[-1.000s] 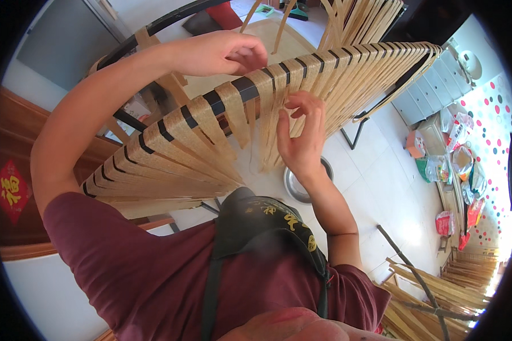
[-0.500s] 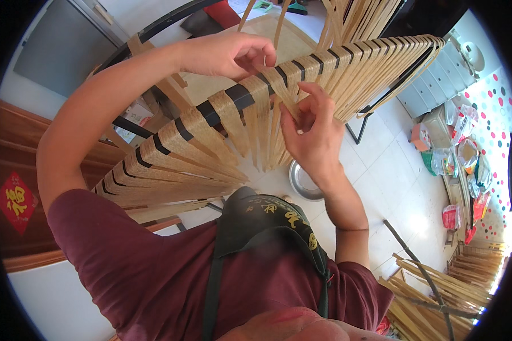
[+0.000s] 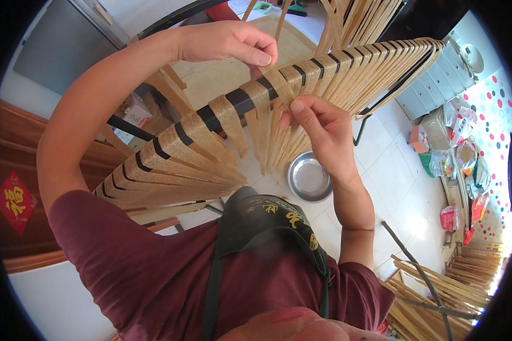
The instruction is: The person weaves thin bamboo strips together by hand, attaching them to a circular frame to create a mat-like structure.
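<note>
A long dark bar [image 3: 242, 101] crosses in front of me, bent by the lens, with many flat tan strips looped over it and hanging down. Between my hands a flat, translucent tan strip [image 3: 280, 82] is drawn slantwise over the bar. My left hand [image 3: 233, 46], reaching over to the far side, pinches the strip's upper part between thumb and fingers. On the near side, my right hand [image 3: 323, 126] pinches its lower part between thumb and forefinger. A wider looped strip [image 3: 226, 116] hangs just left of it, beside a bare stretch of bar.
A round metal basin [image 3: 309, 177] stands on the tiled floor below my right forearm. Bundled long strips [image 3: 364, 23] rise behind the bar. Plastic bags and packages [image 3: 444, 162] lie along the right wall. Sticks and slats [image 3: 432, 290] lie at lower right.
My right hand has shifted slightly right, its thumb and forefinger now closed on the strip. My left thumb has come down against the strip. More of the basin shows.
</note>
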A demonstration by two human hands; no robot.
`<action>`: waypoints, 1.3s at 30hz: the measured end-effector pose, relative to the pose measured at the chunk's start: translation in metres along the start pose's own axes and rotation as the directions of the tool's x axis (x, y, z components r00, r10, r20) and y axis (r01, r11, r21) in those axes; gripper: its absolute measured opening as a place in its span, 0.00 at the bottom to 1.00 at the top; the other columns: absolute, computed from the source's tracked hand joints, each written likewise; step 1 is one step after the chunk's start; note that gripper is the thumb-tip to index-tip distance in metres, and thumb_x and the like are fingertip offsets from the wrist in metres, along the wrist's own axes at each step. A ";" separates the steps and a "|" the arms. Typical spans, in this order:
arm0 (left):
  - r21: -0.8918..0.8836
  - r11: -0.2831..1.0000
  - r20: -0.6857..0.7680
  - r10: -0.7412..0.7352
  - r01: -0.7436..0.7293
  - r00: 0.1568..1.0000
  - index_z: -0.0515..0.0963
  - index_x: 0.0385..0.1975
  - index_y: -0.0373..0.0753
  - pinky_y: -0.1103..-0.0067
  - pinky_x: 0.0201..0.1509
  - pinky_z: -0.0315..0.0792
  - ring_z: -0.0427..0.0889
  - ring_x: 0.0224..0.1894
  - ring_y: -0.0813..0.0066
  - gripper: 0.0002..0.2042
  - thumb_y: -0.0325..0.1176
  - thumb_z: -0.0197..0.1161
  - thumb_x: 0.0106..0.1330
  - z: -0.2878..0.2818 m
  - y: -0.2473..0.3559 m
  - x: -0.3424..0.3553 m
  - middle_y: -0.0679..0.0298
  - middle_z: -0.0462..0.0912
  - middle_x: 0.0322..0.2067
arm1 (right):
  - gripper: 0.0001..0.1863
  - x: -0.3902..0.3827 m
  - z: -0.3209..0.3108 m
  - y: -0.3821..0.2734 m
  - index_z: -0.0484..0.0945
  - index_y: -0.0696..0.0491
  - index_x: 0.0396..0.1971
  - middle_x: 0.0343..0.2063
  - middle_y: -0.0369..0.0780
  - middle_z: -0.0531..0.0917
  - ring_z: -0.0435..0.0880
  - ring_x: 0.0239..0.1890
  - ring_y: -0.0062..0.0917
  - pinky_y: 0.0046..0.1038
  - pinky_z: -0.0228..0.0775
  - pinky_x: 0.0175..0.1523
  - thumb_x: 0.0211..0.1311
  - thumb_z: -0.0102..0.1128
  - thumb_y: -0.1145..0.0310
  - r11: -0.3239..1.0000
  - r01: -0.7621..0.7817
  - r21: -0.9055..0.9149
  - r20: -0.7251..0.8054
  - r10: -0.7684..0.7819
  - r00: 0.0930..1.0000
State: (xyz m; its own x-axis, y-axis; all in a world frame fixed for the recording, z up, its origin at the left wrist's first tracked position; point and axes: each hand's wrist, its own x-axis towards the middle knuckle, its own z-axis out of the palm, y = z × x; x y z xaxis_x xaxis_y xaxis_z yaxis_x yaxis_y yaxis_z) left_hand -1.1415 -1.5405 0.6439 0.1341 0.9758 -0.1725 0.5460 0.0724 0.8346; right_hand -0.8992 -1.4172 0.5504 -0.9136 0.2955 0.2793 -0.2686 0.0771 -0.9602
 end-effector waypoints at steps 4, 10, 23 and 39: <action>-0.087 0.995 0.004 -0.054 0.054 0.999 0.76 0.40 0.39 0.78 0.54 0.71 0.76 0.41 0.80 0.09 0.39 0.57 0.75 0.005 0.000 0.002 0.70 0.77 0.37 | 0.13 -0.002 0.002 0.014 0.84 0.60 0.42 0.32 0.35 0.88 0.80 0.36 0.14 0.20 0.72 0.44 0.76 0.57 0.65 0.998 -0.033 0.059 0.070 0.028 0.997; 0.062 0.997 -0.037 -0.053 0.056 0.998 0.76 0.45 0.37 0.78 0.55 0.72 0.76 0.43 0.81 0.09 0.35 0.56 0.75 0.008 -0.020 0.004 0.69 0.78 0.39 | 0.07 -0.003 0.004 0.030 0.81 0.56 0.41 0.32 0.37 0.85 0.83 0.26 0.25 0.25 0.74 0.29 0.68 0.64 0.69 0.677 0.336 -0.655 -0.077 -0.502 0.862; -0.038 0.997 -0.017 -0.067 0.066 0.998 0.72 0.55 0.35 0.78 0.62 0.72 0.78 0.59 0.77 0.20 0.12 0.56 0.63 0.025 -0.024 0.029 0.62 0.80 0.54 | 0.29 -0.002 0.014 0.037 0.67 0.60 0.54 0.32 0.41 0.83 0.84 0.22 0.30 0.32 0.73 0.23 0.58 0.72 0.67 0.695 0.148 -0.703 -0.183 -0.379 0.907; 0.076 0.994 -0.072 0.088 -0.083 0.994 0.78 0.40 0.38 0.79 0.57 0.73 0.79 0.45 0.83 0.09 0.38 0.60 0.74 -0.007 0.005 0.013 0.71 0.79 0.37 | 0.10 0.014 -0.018 -0.010 0.86 0.58 0.38 0.26 0.36 0.87 0.71 0.17 0.11 0.17 0.62 0.23 0.72 0.61 0.67 0.944 0.199 -0.263 -0.059 -0.221 0.973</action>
State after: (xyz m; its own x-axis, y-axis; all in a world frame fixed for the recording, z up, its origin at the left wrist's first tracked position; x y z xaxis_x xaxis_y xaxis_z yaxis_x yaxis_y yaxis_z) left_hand -1.1430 -1.5261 0.6491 0.1221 0.9907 -0.0602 0.5939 -0.0244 0.8041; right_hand -0.9042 -1.3965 0.5636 -0.8117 0.3272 0.4839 -0.3548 0.3819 -0.8534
